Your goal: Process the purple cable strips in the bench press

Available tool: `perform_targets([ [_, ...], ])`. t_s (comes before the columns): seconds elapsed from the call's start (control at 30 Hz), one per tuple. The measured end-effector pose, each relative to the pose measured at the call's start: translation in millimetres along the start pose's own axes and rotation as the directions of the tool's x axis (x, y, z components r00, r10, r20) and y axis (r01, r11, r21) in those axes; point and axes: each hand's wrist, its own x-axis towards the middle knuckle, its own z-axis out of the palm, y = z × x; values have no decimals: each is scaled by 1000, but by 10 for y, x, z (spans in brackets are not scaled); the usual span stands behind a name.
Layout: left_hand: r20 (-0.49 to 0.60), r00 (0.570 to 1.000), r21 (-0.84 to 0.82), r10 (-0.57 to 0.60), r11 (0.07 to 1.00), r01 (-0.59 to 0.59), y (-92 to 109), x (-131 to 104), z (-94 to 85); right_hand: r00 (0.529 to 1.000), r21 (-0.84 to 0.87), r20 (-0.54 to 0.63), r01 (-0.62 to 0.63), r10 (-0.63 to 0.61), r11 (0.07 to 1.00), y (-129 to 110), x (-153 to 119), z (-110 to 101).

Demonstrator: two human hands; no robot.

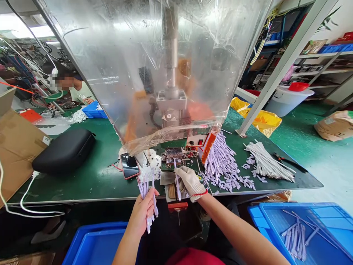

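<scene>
My bare left hand [145,209] is closed round a bundle of lavender strips [143,187] that look like short flat cables, held just off the table's front edge. In my right hand [189,181], which wears a white knitted glove with a red cuff, a single lavender strip [178,189] is pinched. Its upper end reaches onto a small metal block [173,156] at the foot of a machine [171,99] behind a clear plastic cover. Fine detail where the strip meets the block is too small to make out.
Right of the machine lie a heap of lavender strips [220,162], white strips [268,160] and pliers [289,162]. A phone [129,165] and black case [64,151] are to the left. Blue trays [325,217] stand below. Another person [78,88] sits at the far left.
</scene>
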Motion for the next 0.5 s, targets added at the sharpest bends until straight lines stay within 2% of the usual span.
perform_targets([
  [0.13, -7, 1000, 42, 5, 999, -5, -43, 34, -25, 1000, 18, -1, -14, 14, 1000, -23, 23, -9],
  [0.27, -11, 997, 177, 70, 982, -67, -33, 27, -25, 999, 62, 23, -24, 23, 998, 8, 50, -17],
  [0.4, 64, 992, 293, 110, 948, -124, 80, 8, 21, 999, 24, 40, -30, 29, 999, 17, 71, -29],
  [0.5, 144, 975, 389, 167, 897, -211, 206, 9, 49, 999, -74, 49, -20, 24, 997, -101, 20, -108],
])
